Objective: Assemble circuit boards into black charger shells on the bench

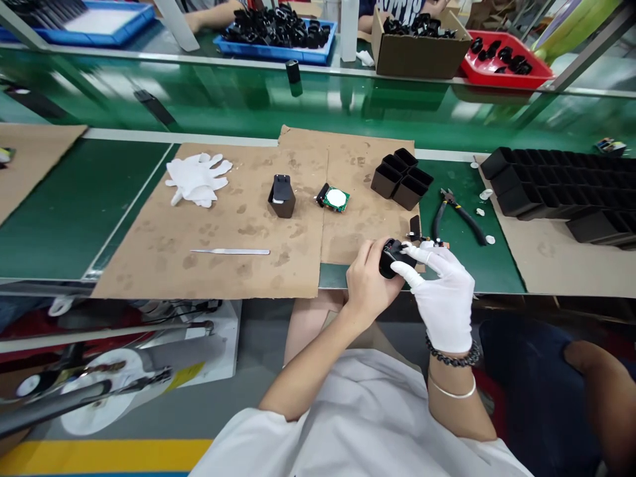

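My bare left hand (370,281) is wrapped round a small black plastic housing (388,257) near the table's front edge. My right hand (440,285), in a white glove, has its thumb and index finger closed at the housing's right side and top; the fingertips hide part of it. Just beyond the right fingers lies a small black part with electronics (415,228), partly covered. Diagonal cutters (460,215) with dark handles rest behind my right hand. Further back are a group of open black boxes (403,177) and a green circuit board (342,203) with a white round pad.
On the cardboard (248,225) lie tweezers (230,252), a white glove (199,180) and a black box with a two-pin plug piece (282,195). Rows of black boxes (556,182) stand at right. Across the green belt (228,86) are part-filled containers and other people; another person sits at right.
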A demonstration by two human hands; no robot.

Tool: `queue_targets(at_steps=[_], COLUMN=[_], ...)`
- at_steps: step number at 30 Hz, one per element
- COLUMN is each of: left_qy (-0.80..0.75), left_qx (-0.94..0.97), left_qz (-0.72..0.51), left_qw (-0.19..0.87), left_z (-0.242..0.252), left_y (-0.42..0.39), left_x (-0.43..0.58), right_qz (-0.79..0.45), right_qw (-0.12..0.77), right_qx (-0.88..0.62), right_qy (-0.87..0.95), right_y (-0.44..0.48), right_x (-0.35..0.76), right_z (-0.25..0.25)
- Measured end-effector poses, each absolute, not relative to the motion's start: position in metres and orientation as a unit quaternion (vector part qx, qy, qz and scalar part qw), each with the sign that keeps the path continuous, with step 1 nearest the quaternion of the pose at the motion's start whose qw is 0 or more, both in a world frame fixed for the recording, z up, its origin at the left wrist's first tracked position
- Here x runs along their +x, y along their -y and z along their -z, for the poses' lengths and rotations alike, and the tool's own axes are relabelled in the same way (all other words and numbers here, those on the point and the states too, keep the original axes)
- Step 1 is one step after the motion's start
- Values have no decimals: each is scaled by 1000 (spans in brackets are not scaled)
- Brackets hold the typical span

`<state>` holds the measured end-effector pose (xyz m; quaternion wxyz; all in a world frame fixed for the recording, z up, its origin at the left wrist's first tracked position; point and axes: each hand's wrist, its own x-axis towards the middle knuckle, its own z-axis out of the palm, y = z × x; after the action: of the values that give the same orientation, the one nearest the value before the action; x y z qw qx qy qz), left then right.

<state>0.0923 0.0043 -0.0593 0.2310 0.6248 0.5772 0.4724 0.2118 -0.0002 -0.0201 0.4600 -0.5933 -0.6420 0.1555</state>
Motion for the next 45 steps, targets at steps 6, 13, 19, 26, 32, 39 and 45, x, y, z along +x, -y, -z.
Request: queue_targets(at_steps=[6, 13, 19, 26, 32, 39, 45], left_qy=[-574, -576, -573, -476, -402, -419, -418], left_qx=[630, 607, 595, 672, 563, 429, 436], left_qz=[-475, -484, -486, -417, -473, -566, -573], left_qw=[219, 257, 286, 385, 545, 565, 554], left_z=[63, 59, 54, 52, 52, 53, 54], left_y=[-4, -11, -13, -23, -24, -28, -25], left_x=[92, 88, 88, 51, 13, 17, 18], right_qz=[-57, 22, 50, -41, 6, -24, -8], right_qw=[404, 390, 431, 418, 469, 427, 518], right_qx=[-590, -576, -544, -457, -505, -514, -528], right_qy=[697, 718, 718, 784, 724, 744, 673], right_y=[-5, -10, -13, -20, -5, -21, -8], right_x=[208, 200, 202, 212, 220, 215, 213], right_z=[20, 30, 50, 50, 40, 57, 38])
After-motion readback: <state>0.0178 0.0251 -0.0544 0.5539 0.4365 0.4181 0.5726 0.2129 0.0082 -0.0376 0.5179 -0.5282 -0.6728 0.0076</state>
